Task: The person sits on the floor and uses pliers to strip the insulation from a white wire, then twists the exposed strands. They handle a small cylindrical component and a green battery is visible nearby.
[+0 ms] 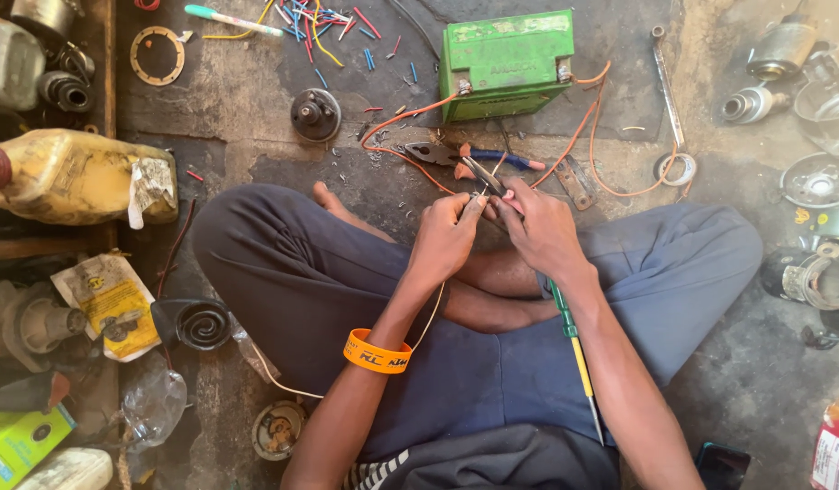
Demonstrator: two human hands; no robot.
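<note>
My left hand point(445, 238) pinches the thin wire point(478, 194) just beside the cutters point(483, 175) clenched in my right hand point(539, 227), so a slip could nick my fingertips.

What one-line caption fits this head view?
Seated cross-legged, left hand pinches a thin wire while right hand works pliers near a green box-shaped battery.

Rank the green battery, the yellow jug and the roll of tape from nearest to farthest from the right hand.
From the right hand:
1. Green battery, straight ahead on the floor.
2. Roll of tape, off to its right, nearly as close.
3. Yellow jug, far left.
</note>
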